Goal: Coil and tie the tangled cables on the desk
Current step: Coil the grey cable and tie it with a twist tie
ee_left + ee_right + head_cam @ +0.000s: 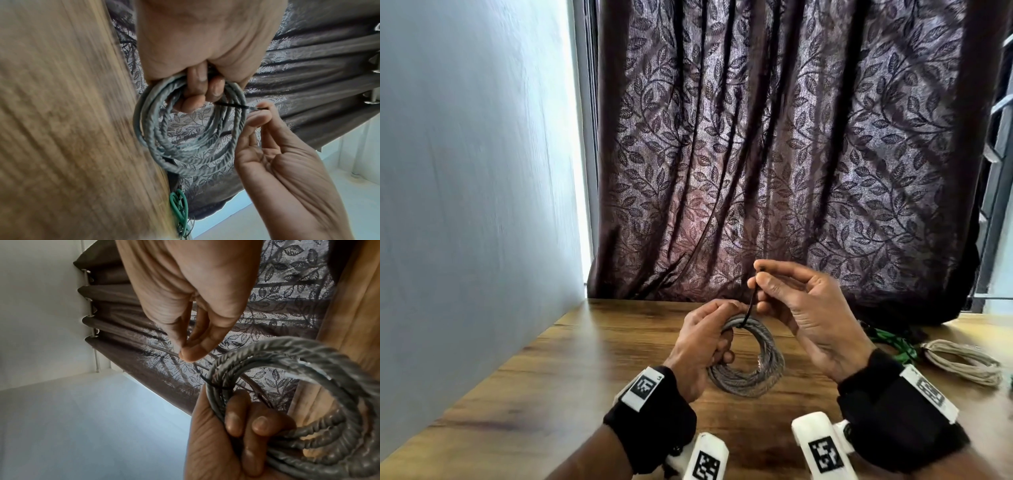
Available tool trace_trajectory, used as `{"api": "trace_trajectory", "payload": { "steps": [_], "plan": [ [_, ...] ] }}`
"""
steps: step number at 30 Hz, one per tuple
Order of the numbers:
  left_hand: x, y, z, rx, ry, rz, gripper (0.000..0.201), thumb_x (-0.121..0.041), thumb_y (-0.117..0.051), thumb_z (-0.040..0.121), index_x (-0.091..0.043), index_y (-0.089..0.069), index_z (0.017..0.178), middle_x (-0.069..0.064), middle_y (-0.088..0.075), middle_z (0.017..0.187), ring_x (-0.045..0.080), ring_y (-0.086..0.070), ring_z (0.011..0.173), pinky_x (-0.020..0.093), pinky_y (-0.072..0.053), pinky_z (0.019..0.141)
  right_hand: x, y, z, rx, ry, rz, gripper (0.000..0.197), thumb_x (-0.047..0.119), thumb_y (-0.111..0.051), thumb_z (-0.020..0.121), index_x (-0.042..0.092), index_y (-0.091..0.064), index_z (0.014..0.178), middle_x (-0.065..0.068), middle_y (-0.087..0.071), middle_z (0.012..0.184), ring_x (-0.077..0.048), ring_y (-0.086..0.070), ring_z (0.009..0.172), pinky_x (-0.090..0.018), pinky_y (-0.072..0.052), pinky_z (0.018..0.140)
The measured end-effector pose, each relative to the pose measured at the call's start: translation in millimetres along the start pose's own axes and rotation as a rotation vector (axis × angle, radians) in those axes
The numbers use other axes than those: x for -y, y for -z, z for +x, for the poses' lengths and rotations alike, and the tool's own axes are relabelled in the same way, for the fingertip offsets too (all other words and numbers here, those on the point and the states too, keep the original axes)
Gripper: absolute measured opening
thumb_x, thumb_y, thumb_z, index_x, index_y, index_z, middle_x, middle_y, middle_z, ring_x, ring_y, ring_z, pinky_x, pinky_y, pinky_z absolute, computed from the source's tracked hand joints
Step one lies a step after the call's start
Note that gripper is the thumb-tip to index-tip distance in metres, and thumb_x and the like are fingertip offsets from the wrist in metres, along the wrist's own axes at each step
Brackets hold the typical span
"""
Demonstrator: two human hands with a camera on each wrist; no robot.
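A grey twisted cable (748,359) is wound into a round coil and held upright just above the wooden desk (592,370). My left hand (705,339) grips the coil's upper left side, fingers curled through its middle (197,91). A thin black tie (751,306) wraps the coil's top and runs up to my right hand (791,308), which pinches its end between thumb and forefinger above the coil. The left wrist view shows the tie (236,105) stretched taut from the coil (185,146) to those fingertips (261,113). The coil (287,402) fills the right wrist view.
A beige coiled cable (962,359) and a green cable (893,342) lie on the desk's far right. A dark leaf-patterned curtain (774,154) hangs behind the desk, and a pale wall (476,171) borders it on the left.
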State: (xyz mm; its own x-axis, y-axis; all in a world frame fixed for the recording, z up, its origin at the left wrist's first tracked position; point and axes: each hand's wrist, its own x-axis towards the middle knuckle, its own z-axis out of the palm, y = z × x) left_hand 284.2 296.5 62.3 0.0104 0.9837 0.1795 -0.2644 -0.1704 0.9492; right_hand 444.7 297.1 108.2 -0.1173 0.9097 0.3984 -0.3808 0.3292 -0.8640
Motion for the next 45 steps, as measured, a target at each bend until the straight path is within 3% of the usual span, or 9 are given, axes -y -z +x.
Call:
{"api": "trace_trajectory", "payload": {
  "steps": [9, 13, 19, 23, 29, 31, 33, 35, 45],
  "plan": [
    [-3, 1, 2, -0.051, -0.066, -0.017, 0.022, -0.025, -0.067, 0.098, -0.006, -0.073, 0.109, -0.006, -0.049, 0.056, 0.006, -0.028, 0.043, 0.021, -0.032, 0.041, 2, 3, 2, -0.001, -0.077, 0.172, 0.033, 0.006, -0.077, 0.074, -0.001, -0.076, 0.106, -0.013, -0.076, 0.091, -0.014, -0.068, 0.072, -0.023, -0.061, 0.063],
    [-5, 3, 4, -0.103, -0.134, 0.025, 0.024, -0.025, -0.07, 0.096, -0.006, -0.073, 0.111, 0.004, -0.062, 0.079, 0.005, -0.034, 0.045, 0.022, -0.032, 0.042, -1, 5, 3, -0.098, -0.03, 0.056, 0.037, 0.012, -0.082, 0.068, 0.001, -0.078, 0.103, -0.013, -0.077, 0.085, -0.015, -0.067, 0.068, -0.022, -0.06, 0.062],
    [-3, 6, 6, -0.128, -0.262, 0.192, 0.012, -0.024, -0.069, 0.097, -0.027, -0.081, 0.1, 0.001, -0.062, 0.07, 0.006, -0.038, 0.049, 0.023, -0.034, 0.046, -2, 1, 1, -0.187, 0.072, -0.108, 0.014, 0.004, -0.082, 0.083, 0.005, -0.08, 0.098, -0.012, -0.08, 0.086, -0.012, -0.072, 0.073, -0.024, -0.059, 0.063],
    [-9, 6, 5, -0.161, -0.333, 0.271, 0.01, -0.022, -0.07, 0.097, -0.024, -0.08, 0.099, 0.008, -0.075, 0.077, 0.0, -0.045, 0.047, 0.015, -0.037, 0.048, -1, -1, -1, -0.198, 0.088, -0.149, 0.009, 0.004, -0.08, 0.087, 0.007, -0.081, 0.095, -0.007, -0.079, 0.08, -0.009, -0.07, 0.07, -0.023, -0.058, 0.062],
    [-15, 3, 0, -0.172, -0.382, 0.373, 0.012, -0.018, -0.071, 0.094, -0.022, -0.082, 0.1, 0.003, -0.078, 0.076, -0.004, -0.046, 0.042, 0.012, -0.035, 0.044, 1, -2, -3, -0.196, 0.098, -0.184, 0.008, 0.006, -0.08, 0.088, 0.008, -0.082, 0.095, -0.002, -0.079, 0.079, -0.004, -0.069, 0.067, -0.022, -0.057, 0.062],
    [-15, 3, 1, -0.183, -0.374, 0.406, 0.013, -0.021, -0.072, 0.093, -0.024, -0.082, 0.1, 0.002, -0.08, 0.081, 0.001, -0.062, 0.052, 0.019, -0.049, 0.051, 0, -2, -3, -0.187, 0.094, -0.196, 0.008, 0.007, -0.08, 0.088, 0.008, -0.082, 0.095, -0.004, -0.08, 0.082, -0.005, -0.07, 0.069, -0.026, -0.059, 0.066],
    [-14, 5, 3, -0.192, -0.35, 0.422, 0.015, -0.026, -0.072, 0.09, -0.026, -0.082, 0.102, -0.002, -0.081, 0.084, 0.02, -0.078, 0.076, 0.039, -0.065, 0.073, -1, -1, -2, -0.183, 0.083, -0.215, 0.009, 0.009, -0.08, 0.088, 0.009, -0.082, 0.096, -0.008, -0.08, 0.087, -0.008, -0.07, 0.073, -0.03, -0.06, 0.07],
    [-13, 6, 4, -0.195, -0.332, 0.441, 0.021, -0.032, -0.072, 0.086, -0.026, -0.081, 0.104, -0.002, -0.081, 0.083, 0.033, -0.078, 0.086, 0.053, -0.064, 0.08, -3, -1, -1, -0.185, 0.072, -0.223, 0.008, 0.008, -0.08, 0.088, 0.008, -0.082, 0.096, -0.01, -0.08, 0.088, -0.009, -0.07, 0.073, -0.03, -0.06, 0.069],
    [-16, 4, 1, -0.237, -0.351, 0.54, 0.017, -0.028, -0.073, 0.089, -0.026, -0.082, 0.103, -0.008, -0.08, 0.08, 0.028, -0.078, 0.084, 0.049, -0.064, 0.078, -7, 0, 0, -0.191, 0.062, -0.238, 0.006, 0.007, -0.08, 0.089, 0.007, -0.08, 0.096, -0.006, -0.079, 0.081, -0.007, -0.071, 0.071, -0.022, -0.059, 0.062]
  ]
}}
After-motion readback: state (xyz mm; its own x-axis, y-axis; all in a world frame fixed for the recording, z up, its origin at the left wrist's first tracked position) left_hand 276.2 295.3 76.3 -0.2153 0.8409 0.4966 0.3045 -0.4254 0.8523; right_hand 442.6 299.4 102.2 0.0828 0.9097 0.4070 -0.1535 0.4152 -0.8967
